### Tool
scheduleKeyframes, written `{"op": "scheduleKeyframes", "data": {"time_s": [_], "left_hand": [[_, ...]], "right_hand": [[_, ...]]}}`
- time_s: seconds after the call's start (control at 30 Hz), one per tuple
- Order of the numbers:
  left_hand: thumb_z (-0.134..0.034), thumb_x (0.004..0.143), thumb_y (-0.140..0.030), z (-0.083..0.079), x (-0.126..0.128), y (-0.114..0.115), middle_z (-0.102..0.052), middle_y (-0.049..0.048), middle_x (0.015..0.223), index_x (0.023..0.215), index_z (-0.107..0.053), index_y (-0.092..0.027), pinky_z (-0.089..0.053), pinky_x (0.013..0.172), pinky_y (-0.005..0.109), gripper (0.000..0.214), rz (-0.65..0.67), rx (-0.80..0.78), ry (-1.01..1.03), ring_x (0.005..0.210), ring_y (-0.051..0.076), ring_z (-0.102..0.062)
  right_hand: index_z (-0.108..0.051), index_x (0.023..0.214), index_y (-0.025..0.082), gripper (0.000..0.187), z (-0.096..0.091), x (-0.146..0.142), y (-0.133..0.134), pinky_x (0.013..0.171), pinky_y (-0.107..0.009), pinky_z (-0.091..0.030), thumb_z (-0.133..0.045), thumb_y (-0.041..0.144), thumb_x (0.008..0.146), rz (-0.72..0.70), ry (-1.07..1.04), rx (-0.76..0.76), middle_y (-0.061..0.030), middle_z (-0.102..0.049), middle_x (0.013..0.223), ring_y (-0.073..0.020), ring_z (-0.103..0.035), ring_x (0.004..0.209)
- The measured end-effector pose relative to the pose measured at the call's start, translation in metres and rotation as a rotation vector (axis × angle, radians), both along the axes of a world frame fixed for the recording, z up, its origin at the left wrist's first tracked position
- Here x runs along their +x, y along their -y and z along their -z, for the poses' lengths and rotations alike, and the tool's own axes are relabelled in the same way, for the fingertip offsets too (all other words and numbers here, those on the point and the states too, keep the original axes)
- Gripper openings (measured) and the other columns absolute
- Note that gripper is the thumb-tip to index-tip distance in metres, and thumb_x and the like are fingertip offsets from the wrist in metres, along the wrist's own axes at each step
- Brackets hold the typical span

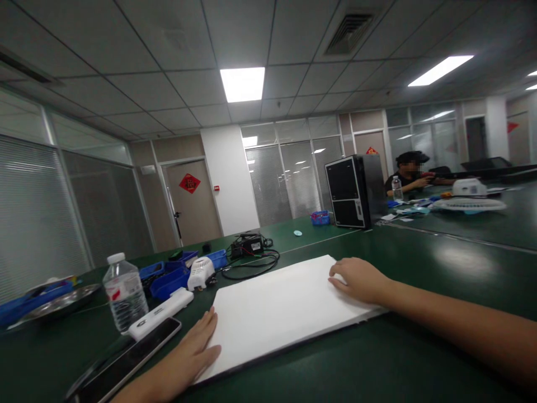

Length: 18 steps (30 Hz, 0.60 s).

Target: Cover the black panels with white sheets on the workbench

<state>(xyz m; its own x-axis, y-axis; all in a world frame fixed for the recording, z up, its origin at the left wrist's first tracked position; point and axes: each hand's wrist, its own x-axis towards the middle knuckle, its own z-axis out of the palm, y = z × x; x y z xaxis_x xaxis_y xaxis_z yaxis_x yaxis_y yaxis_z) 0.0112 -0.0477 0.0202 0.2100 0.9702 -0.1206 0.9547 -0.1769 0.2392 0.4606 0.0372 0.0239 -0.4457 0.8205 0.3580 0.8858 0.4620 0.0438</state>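
Note:
A flat white board [281, 308] lies on the green table [419, 268] in front of me. My left hand [193, 350] rests flat on its near left edge, fingers stretched out and together. My right hand [356, 279] lies on the far right corner of the board, fingers curled down over its edge. Neither hand lifts anything. A phone [126, 364] with a dark screen lies just left of my left hand.
A water bottle [125, 294], a white device [161, 313], blue trays [168, 277], a metal dish [62, 302] and black cables [251, 257] sit at the left. A black computer case [350, 191] stands further back. Another person [409, 173] sits at the far right.

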Motion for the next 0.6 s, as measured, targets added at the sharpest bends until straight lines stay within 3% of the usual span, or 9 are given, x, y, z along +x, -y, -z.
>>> {"op": "scheduleKeyframes", "data": {"time_s": [0.1,0.17,0.37,0.6], "left_hand": [[-0.033,0.095,-0.063,-0.007,0.007,0.004,0.004,0.0087,0.162,0.154,-0.008,-0.005,-0.005,0.122,0.043,0.087,-0.029,-0.011,-0.034,0.15,0.027,-0.001],[-0.033,0.094,-0.065,-0.009,0.008,0.006,0.004,0.0093,0.162,0.154,-0.008,-0.004,-0.006,0.122,0.045,0.089,-0.03,-0.012,-0.037,0.15,0.028,-0.002],[-0.031,0.092,-0.071,-0.004,-0.001,0.004,0.001,0.0086,0.162,0.155,-0.009,-0.01,-0.008,0.122,0.048,0.091,-0.004,0.008,-0.006,0.15,0.03,-0.004],[-0.033,0.093,-0.071,0.003,-0.006,-0.001,-0.005,-0.0015,0.163,0.155,-0.016,-0.029,-0.009,0.121,0.053,0.077,0.085,0.07,0.004,0.15,0.031,-0.003]], "right_hand": [[-0.072,0.101,0.02,0.04,0.001,0.014,-0.013,0.081,-0.042,-0.046,-0.04,0.041,0.093,0.204,0.004,-0.005,-0.0134,-0.072,0.097,-0.0303,-0.066,0.093],[-0.073,0.096,0.02,0.038,0.002,0.023,-0.019,0.075,-0.042,-0.046,-0.041,0.04,0.091,0.263,-0.004,-0.026,-0.0141,-0.072,0.092,-0.0312,-0.067,0.087],[-0.074,0.088,0.018,0.034,0.01,0.03,-0.027,0.073,-0.041,-0.047,-0.045,0.036,0.088,0.292,-0.032,-0.088,-0.0148,-0.071,0.09,-0.0305,-0.067,0.084],[-0.072,0.085,0.013,0.035,0.008,0.024,-0.023,0.081,-0.05,-0.047,-0.049,0.04,0.087,0.304,-0.094,-0.117,-0.0203,-0.07,0.092,-0.0366,-0.066,0.09]]}}
